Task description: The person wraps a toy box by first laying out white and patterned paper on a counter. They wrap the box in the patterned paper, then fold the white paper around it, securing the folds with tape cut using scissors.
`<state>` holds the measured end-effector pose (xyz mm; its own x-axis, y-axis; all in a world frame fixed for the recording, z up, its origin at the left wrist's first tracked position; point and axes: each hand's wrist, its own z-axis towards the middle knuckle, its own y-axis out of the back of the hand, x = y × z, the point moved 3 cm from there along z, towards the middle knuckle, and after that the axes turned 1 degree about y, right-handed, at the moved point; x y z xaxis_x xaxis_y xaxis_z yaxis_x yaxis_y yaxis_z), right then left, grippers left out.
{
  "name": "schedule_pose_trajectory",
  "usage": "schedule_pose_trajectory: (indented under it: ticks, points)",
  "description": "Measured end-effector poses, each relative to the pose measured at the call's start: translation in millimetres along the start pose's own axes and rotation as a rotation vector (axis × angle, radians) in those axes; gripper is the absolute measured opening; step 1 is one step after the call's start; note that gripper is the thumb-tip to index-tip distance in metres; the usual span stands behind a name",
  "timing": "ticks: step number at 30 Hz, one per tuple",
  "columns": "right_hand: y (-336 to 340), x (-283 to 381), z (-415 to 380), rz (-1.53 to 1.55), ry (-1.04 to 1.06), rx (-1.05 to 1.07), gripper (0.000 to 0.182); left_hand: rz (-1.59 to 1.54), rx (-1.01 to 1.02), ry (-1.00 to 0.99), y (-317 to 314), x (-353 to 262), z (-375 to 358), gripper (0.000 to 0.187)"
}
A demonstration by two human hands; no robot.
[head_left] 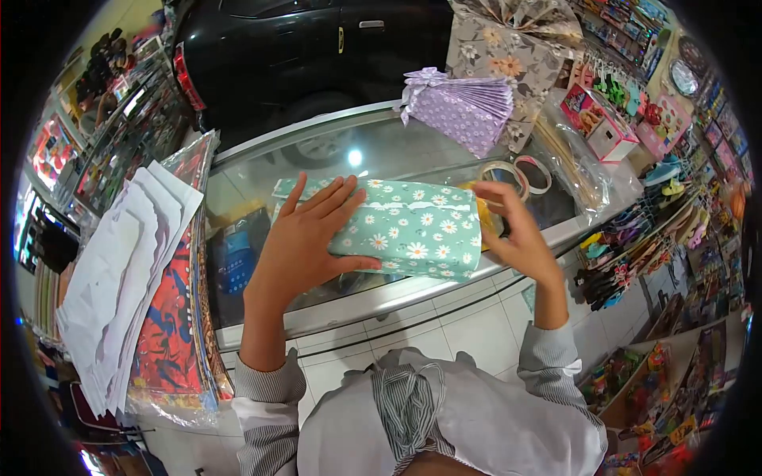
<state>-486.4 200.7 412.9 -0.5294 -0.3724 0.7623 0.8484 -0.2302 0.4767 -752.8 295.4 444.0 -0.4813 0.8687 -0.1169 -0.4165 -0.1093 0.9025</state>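
Observation:
A package in green daisy-print wrapping paper (405,230) lies on the glass counter, with a ragged white torn edge along its top. My left hand (309,238) rests flat on its left part, fingers spread and thumb out to the side. At the package's right end, my right hand (520,234) curves its fingers and thumb around the edge of the paper. Something yellow (483,220) shows between that hand and the paper end; what it is I cannot make out. Just behind the right hand are rolls of tape (533,174).
White paper sheets (119,278) overlap patterned wrapping sheets (171,333) at the left. A pleated purple gift bag (459,111) and a larger floral one (508,59) stand at the back. Sticks in plastic (573,163) and a pink box (601,123) lie right. A black car (317,55) stands beyond.

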Motion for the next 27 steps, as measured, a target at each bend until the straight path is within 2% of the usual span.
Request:
schedule_pose_trajectory:
  ticks: [5,8,11,14,17,20,23,27]
  points:
    - [-25,-14,22,0.032,0.024,-0.005,0.071,0.011,0.002,-0.017,1,0,1,0.088]
    - [-21,-8,35,0.167,-0.172,0.123,0.059,-0.003,-0.004,-0.015,1,0,1,0.087]
    - [-24,-18,46,0.130,-0.017,0.216,0.038,-0.013,-0.021,-0.020,1,-1,2,0.084]
    - [-26,-21,46,0.176,-0.049,0.136,0.018,-0.012,-0.036,-0.024,1,-2,2,0.082]
    - [-28,-29,48,0.191,-0.039,0.139,0.016,-0.003,-0.050,-0.023,0,-2,2,0.082]
    - [-30,-29,47,0.191,-0.119,0.125,0.014,0.008,-0.059,-0.019,0,-3,2,0.081]
    - [-29,-31,46,0.143,-0.152,0.195,0.021,0.019,-0.065,-0.010,-1,-3,2,0.080]
    - [-15,-14,44,0.192,-0.046,0.243,0.033,0.036,-0.063,0.009,-2,-3,1,0.081]
